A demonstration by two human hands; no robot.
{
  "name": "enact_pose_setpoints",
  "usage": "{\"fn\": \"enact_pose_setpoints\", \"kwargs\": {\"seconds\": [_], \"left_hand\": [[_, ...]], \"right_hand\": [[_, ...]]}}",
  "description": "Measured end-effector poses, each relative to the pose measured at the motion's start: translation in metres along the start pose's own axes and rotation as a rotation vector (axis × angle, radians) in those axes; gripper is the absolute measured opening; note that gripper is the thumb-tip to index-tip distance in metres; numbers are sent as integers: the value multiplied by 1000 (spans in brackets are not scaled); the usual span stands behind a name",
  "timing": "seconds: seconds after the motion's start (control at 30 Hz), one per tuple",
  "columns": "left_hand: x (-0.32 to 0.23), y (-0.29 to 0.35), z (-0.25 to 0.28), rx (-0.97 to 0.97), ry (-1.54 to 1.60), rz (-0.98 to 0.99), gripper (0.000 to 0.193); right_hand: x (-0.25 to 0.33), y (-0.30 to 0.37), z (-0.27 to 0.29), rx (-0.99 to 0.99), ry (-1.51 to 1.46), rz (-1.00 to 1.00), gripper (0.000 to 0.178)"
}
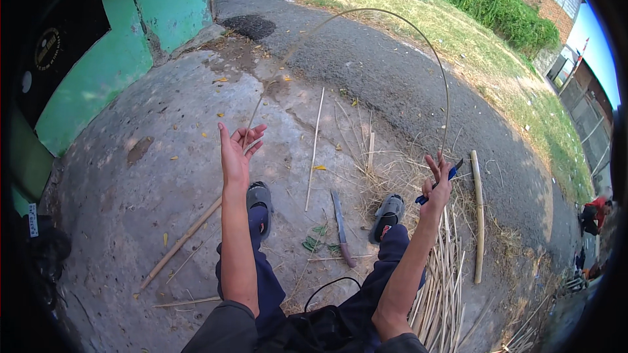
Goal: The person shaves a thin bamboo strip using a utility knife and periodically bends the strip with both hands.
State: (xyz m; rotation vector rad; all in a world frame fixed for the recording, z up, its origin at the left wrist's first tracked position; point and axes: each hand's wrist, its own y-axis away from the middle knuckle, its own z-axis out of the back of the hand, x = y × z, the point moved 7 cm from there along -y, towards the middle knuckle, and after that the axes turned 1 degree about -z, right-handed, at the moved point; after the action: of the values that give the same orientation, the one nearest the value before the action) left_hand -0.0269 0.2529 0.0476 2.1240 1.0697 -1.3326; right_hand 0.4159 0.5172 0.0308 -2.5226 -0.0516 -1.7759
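Observation:
A long thin bamboo strip [447,85] bows up in a wide arch between my two hands. My left hand [237,157] is raised with its thumb stretched apart; one end of the strip passes among its loosely curled fingers. The other end meets the fingertips of my right hand [438,186]. Those fingers are closed, and a small blue-handled knife [451,172] with a dark blade lies across that palm. On the ground between my feet rests a long knife [339,222] with a brown handle.
Split bamboo strips [439,287] lie heaped by my right leg, beside a thick bamboo pole [477,222]. Another pole [183,242] lies left, and a pale stick [315,147] ahead. Shavings [386,186] litter the concrete. A green wall [98,91] stands left; a person [594,214] is far right.

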Motion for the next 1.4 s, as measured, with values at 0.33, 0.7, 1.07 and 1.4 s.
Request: {"fn": "enact_pose_setpoints", "kwargs": {"seconds": [0.33,0.7,1.07,1.4], "left_hand": [[0,5,-5,-18,-39,24,62],[-3,4,2,-30,-93,5,53],[-118,52,76,-256,-1030,-425,37],[-182,152,13,32,-1420,-468,36]], "right_hand": [[-6,3,-4,-29,-2,-31,52],[-15,-6,-4,-45,-25,-16,46],[133,-41,185,-223,535,446,30],[273,29,325,-26,989,306,26]]}}
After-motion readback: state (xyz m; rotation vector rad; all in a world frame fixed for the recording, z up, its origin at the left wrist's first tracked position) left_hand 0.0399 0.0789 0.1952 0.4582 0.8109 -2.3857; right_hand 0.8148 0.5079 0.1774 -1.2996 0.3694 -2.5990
